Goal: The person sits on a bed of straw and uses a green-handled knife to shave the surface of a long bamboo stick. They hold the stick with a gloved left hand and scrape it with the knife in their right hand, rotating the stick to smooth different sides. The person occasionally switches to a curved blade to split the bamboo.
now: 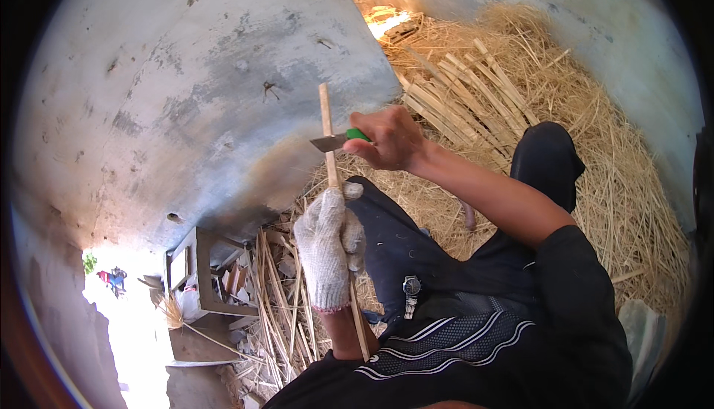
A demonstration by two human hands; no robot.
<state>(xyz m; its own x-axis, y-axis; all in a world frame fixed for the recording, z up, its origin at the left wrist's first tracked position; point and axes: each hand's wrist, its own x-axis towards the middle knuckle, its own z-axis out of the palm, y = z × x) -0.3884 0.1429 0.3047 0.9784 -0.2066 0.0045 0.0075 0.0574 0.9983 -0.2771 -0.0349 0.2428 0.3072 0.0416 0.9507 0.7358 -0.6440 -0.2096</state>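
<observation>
A long, thin strip of split bamboo or cane (332, 165) runs up from beside my left forearm, with its far end raised in front of the wall. My left hand (327, 242), in a whitish knitted glove, is closed round the strip at mid-length. Bare, my right hand (387, 137) grips a knife (355, 135) by its green handle. The short, broad blade lies across the strip above the glove and points left; whether its edge is cutting in, I cannot tell. Below the glove, the strip's lower end reaches my dark shirt.
Several split strips (472, 97) lie together on a deep litter of shavings (617, 178) at right. More long strips (279, 297) lie at lower left by a wooden frame (195, 268) holding scraps. A wristwatch (410, 288) rests at my lap. A plastered wall (186, 89) stands ahead.
</observation>
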